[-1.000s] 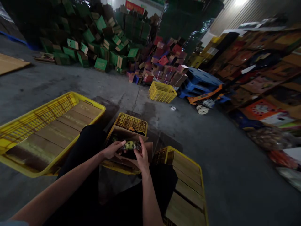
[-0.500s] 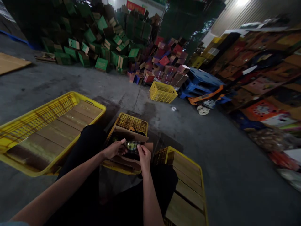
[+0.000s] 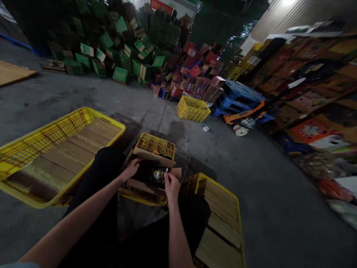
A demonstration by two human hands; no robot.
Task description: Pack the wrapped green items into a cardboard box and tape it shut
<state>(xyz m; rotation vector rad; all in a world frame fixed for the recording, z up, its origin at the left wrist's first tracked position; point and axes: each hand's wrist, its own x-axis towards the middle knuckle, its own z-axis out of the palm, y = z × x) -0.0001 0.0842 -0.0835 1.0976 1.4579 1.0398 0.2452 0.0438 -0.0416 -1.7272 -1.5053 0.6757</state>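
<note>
A cardboard box (image 3: 156, 158) with raised flaps sits in a yellow crate (image 3: 156, 142) between my knees. My right hand (image 3: 172, 185) is closed at the box's right side, pinching the end of a clear plastic packet (image 3: 158, 174) with something yellow-green inside. The packet hangs over the dark box interior. My left hand (image 3: 129, 172) is at the left side of the box, beside the left flap, apart from the packet. Its fingers are bent and partly lost in the dark, so whether they hold anything is unclear.
A long yellow crate (image 3: 51, 199) with cardboard boxes stands left; another yellow crate (image 3: 238, 208) of boxes stands by my right knee. Ahead are a small yellow crate (image 3: 193, 108), a pallet jack (image 3: 245, 115), blue pallets (image 3: 237, 93) and piled green cartons (image 3: 121, 74).
My left hand has let go of the packet and moved left to the box's left side. My right hand keeps the packet, which now hangs lower and more tilted.
</note>
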